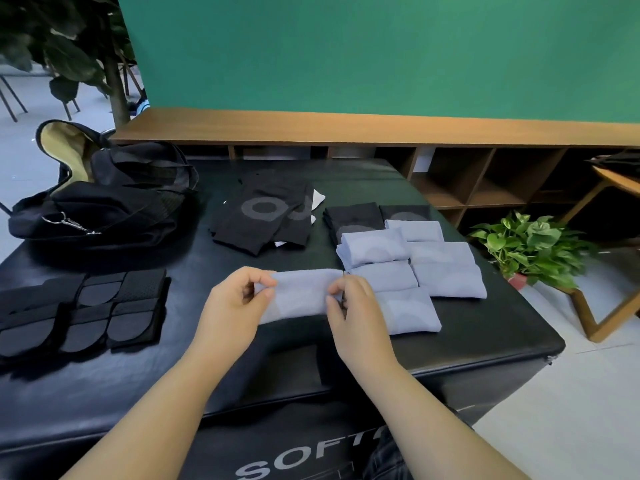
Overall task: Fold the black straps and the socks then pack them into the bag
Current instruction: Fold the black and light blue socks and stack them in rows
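Observation:
A folded light-blue sock (300, 294) lies in the middle of the black padded block (485, 327). My left hand (235, 303) pinches its left end and my right hand (353, 306) pinches its right end. Several folded light-blue socks (412, 265) are stacked just to the right. Folded black socks (356, 216) lie behind them, and a loose pile of black socks (266, 213) sits in the middle at the back. Folded black straps (93, 306) lie in rows at the left. The open black bag (104, 199) rests at the back left.
A low wooden shelf unit (450, 168) runs behind the block under a green wall. A potted plant (533, 247) and a wooden table leg (595, 317) stand on the floor at the right. A large plant (69, 46) stands at the back left.

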A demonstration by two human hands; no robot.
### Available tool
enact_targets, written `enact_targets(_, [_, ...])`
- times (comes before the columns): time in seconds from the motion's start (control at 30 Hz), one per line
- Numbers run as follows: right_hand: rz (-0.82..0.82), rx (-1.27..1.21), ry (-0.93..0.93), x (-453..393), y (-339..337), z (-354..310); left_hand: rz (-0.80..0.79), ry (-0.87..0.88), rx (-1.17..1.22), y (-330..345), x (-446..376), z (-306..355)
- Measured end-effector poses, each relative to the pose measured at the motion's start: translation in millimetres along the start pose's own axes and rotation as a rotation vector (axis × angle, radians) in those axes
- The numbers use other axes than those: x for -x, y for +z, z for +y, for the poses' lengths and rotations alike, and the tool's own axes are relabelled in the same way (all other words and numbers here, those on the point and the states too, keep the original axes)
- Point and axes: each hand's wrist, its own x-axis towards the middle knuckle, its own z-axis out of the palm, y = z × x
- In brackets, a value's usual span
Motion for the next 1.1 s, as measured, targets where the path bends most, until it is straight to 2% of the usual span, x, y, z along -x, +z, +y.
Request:
enact_targets(0.13, [0.028,-0.042,0.017,-8.5,-16.3,4.1,-0.028,0.004,0.074,12.2,-7.5,13.0])
enact_targets(0.4, [-0.047,-0.138,0.294,-15.0,-45.0,16.0,-0.079,-0.003,0.103,42.7,-23.3,24.6])
enact_targets(0.6, [0.004,-0.172,0.34,-22.2,-61.0,24.5,-0.094,-0.021,0.13,65.9,-31.6,30.5])
enact_targets(0.87, [0.127,-0.105,0.278,-32.4,-68.9,53.0,-0.104,-0.013,-0.045,104.1,-43.5,27.6])
enact_targets(1.1, [0.126,0.054,0.334,-38.9,-72.3,72.0,-0.232,0.076,-0.223,128.2,-55.7,26.0])
